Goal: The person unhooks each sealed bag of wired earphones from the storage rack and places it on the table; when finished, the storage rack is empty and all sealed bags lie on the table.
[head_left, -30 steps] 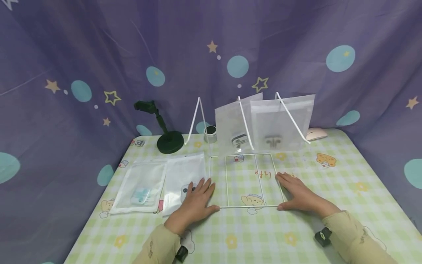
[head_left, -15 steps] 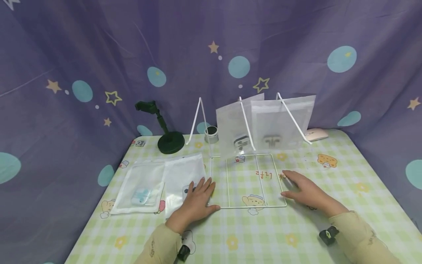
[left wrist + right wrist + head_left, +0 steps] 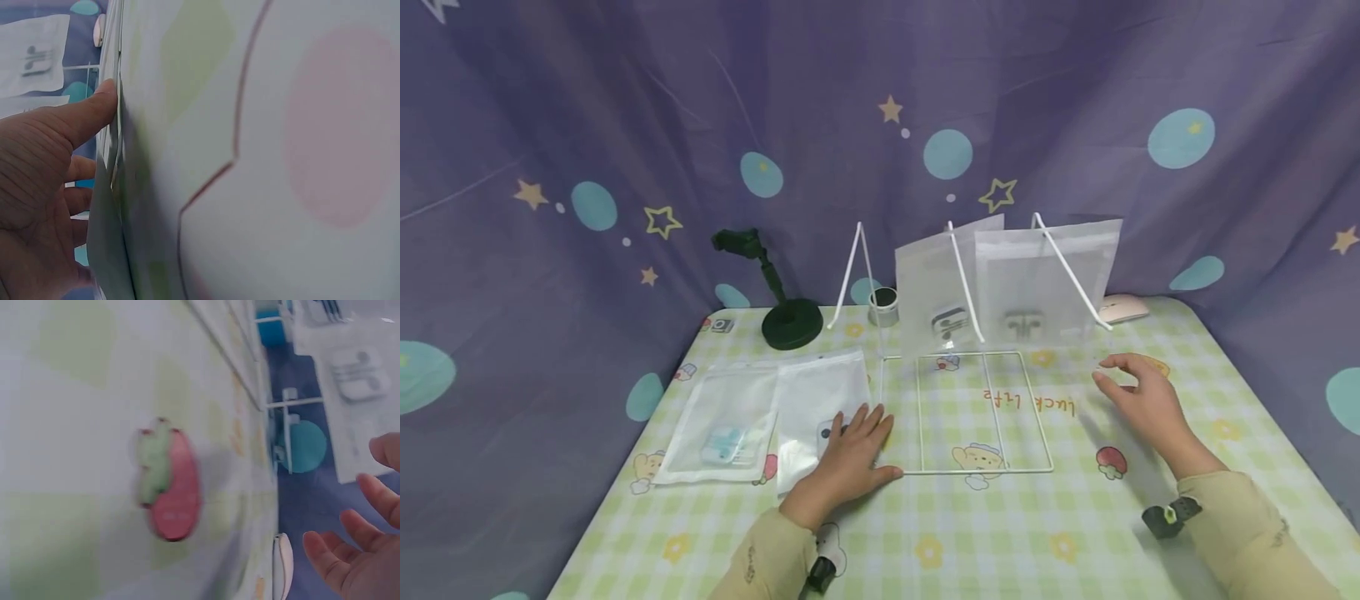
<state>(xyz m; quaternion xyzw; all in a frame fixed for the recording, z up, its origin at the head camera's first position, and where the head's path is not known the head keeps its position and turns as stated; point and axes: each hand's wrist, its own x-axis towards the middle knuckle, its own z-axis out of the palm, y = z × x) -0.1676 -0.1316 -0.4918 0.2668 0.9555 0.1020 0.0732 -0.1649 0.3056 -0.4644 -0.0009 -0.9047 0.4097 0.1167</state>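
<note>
Two white plastic pouches (image 3: 1033,279) stood in my white wire rack (image 3: 940,472); two flat pouches (image 3: 820,387) lay unracked; left hand (image 3: 848,461) and right hand (image 3: 1150,408) had fingers apart.

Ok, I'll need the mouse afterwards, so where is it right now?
In the head view, the mouse is at the back of the table, right of centre, beside the rightmost hanging bag and beyond the right hand.

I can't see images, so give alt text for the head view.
A person's left hand rests at the near-left corner of a white wire rack; the right hand hovers to its right. Two pouches hang from the rack; two others lie left of it.
</note>
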